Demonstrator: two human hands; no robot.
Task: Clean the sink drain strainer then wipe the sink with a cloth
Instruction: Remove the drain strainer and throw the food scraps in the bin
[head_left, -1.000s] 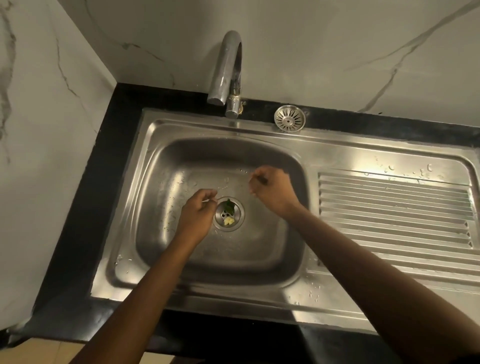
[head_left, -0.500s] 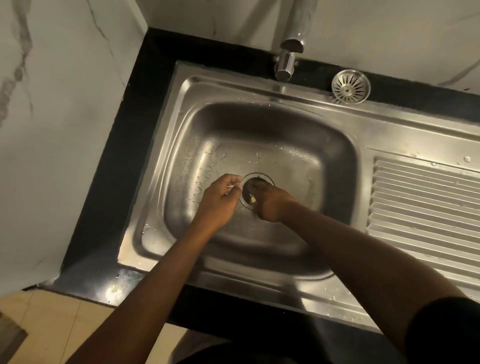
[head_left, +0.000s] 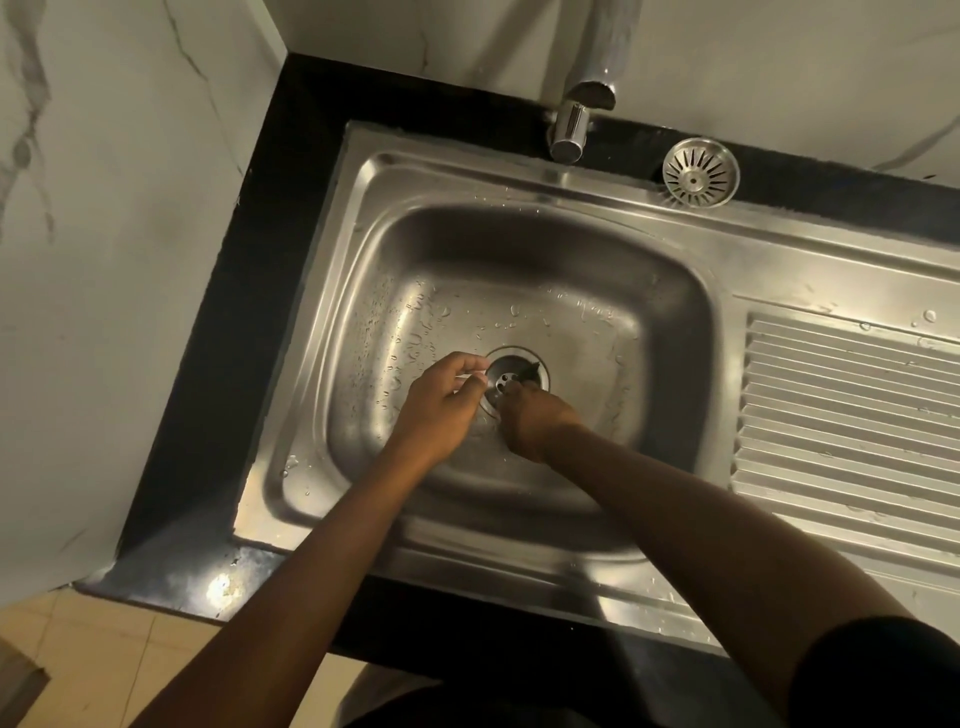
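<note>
The steel sink (head_left: 670, 332) has a wet basin with a round drain (head_left: 500, 378) in its floor. Both of my hands reach down to that drain. My left hand (head_left: 441, 405) rests at the drain's left rim with its fingertips pinched together; whether anything is between them I cannot tell. My right hand (head_left: 535, 423) covers the drain's lower right part, fingers closed on a dark leaf scrap (head_left: 531, 370) that sticks out beside them. A loose round strainer (head_left: 700, 172) lies on the sink's back rim, right of the tap. No cloth is in view.
The tap (head_left: 576, 111) rises at the back over the basin. A ribbed draining board (head_left: 852, 415) lies to the right. Black counter (head_left: 249, 312) borders the sink on the left, with marble wall (head_left: 104, 260) beyond and tiled floor (head_left: 78, 649) below.
My right hand has dropped from above the basin onto the drain. The pale bits seen in the drain are no longer visible. My head has moved closer and tilted down.
</note>
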